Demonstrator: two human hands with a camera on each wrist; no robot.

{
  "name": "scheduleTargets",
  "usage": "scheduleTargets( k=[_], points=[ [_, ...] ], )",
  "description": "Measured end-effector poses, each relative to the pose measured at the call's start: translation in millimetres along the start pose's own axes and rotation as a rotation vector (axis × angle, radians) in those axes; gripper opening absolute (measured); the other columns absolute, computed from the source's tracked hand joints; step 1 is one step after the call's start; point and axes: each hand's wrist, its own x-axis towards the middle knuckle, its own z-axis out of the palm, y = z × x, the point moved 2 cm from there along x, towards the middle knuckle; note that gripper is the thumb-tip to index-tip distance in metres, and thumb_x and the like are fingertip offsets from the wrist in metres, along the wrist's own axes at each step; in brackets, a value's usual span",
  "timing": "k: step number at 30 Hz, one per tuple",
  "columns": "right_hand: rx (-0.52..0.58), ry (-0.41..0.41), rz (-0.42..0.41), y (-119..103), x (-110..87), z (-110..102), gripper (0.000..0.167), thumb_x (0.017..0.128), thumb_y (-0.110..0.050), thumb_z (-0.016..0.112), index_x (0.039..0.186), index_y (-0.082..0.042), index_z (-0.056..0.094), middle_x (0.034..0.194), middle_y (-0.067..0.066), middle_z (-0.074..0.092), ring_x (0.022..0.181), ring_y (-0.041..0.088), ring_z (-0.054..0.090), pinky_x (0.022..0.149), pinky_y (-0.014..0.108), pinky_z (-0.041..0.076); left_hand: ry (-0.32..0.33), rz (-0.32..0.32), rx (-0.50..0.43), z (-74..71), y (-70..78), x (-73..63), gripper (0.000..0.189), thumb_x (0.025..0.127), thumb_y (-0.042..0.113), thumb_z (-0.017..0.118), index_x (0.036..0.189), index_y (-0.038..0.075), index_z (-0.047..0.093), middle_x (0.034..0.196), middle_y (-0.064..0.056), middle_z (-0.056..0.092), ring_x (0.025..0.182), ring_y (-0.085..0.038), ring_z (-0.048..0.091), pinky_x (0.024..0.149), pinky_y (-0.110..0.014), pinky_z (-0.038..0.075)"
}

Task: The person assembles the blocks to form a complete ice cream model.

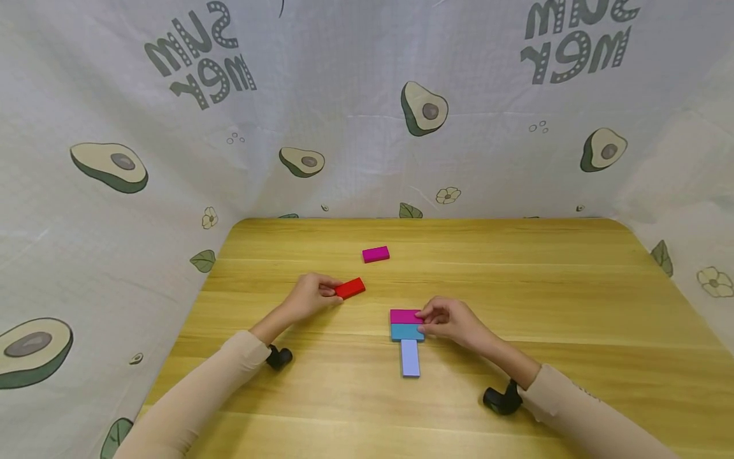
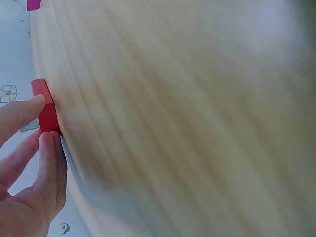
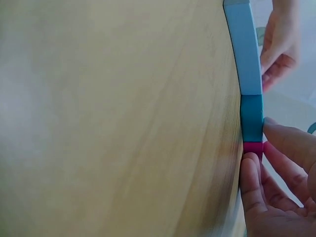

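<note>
My left hand (image 1: 312, 296) pinches one end of a red rectangular block (image 1: 351, 288), between thumb and fingertips. In the left wrist view the red block (image 2: 48, 116) lies low over the wood surface. To the right, a magenta block (image 1: 404, 316) sits flush behind a blue block (image 1: 404, 332), both lying sideways. A lavender block (image 1: 410, 359) extends toward me from the blue one, forming a T-like shape. My right hand (image 1: 455, 322) holds the right end of the magenta block with curled fingers; its thumb touches the blue block's edge.
Farther back on the wooden table (image 1: 545, 287) lies another magenta block (image 1: 376, 254). A white cloth (image 1: 355, 76) printed with avocados hangs behind the table and along its sides. Black wrist cameras sit below both sleeves.
</note>
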Motion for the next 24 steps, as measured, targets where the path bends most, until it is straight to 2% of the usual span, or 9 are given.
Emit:
scheduleTargets(
  k=[11, 24],
  points=[
    [0.003, -0.002, -0.006, 0, 0.1, 0, 0.017, 0.087, -0.003, 0.076, 0.101, 0.005, 0.070, 0.101, 0.015, 0.065, 0.086, 0.022, 0.059, 0.071, 0.022, 0.054, -0.033, -0.019, -0.016, 12.3, 7.3, 7.5, 0.033, 0.086, 0.006, 0.078, 0.118, -0.003, 0.071, 0.120, -0.018, 0.068, 0.099, -0.021, 0.069, 0.083, -0.028, 0.057],
    [-0.022, 0.000, -0.021, 5, 0.8, 0, 0.016, 0.087, -0.003, 0.077, 0.100, 0.004, 0.071, 0.099, 0.013, 0.065, 0.084, 0.018, 0.060, 0.071, 0.023, 0.054, -0.071, 0.017, -0.037, 21.4, 14.3, 13.3, 0.034, 0.087, 0.006, 0.078, 0.119, -0.003, 0.071, 0.119, -0.018, 0.068, 0.099, -0.021, 0.069, 0.083, -0.027, 0.057]
  ],
)
